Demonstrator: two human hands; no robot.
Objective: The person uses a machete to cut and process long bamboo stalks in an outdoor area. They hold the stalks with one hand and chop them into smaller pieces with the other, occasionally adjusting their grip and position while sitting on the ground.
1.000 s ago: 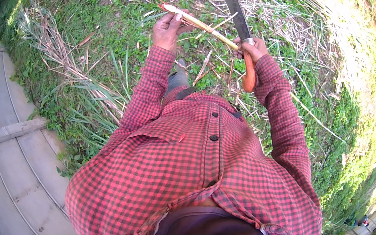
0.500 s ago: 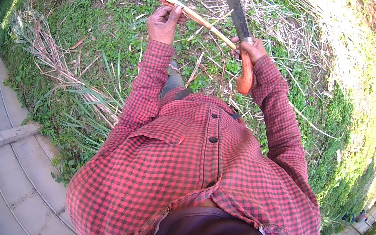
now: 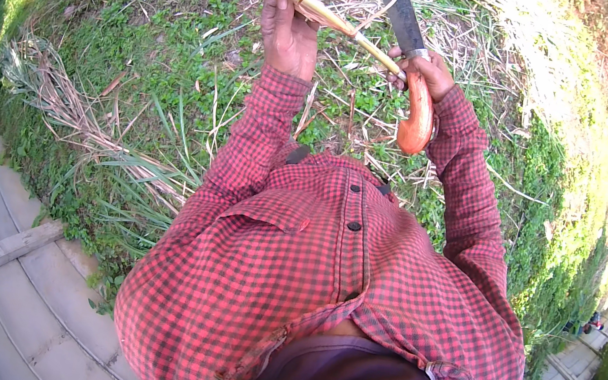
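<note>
Stalk spanning both hands, its long axis aslant to the machete blade

The stalk (image 3: pixel 333 20) lies in front of the torso, above the grass (image 3: pixel 179 23), reaching from one hand to the other. Its long axis runs from far left to near right, so that the split, reddish end points away from the body and the plain end meets the right hand (image 3: pixel 432 73). The left hand (image 3: pixel 290 38) is nearer the split end, which projects beyond it; thumb and fingers are closed lightly on the stalk. The right hand is wrapped round the machete at the top of its curved handle (image 3: pixel 416 116), its fingertips at the stalk's plain end; whether they pinch it or only steady it cannot be told. The blade (image 3: pixel 399 8) points away from the body and slightly left, leaving the picture at the upper edge, and makes an open angle with the stalk. A thin strip (image 3: pixel 377 14) stands out from the stalk between the hands, directed toward the blade; contact between the two cannot be made out. Cut leaves (image 3: pixel 103 128) lie on the ground at the left.
</note>
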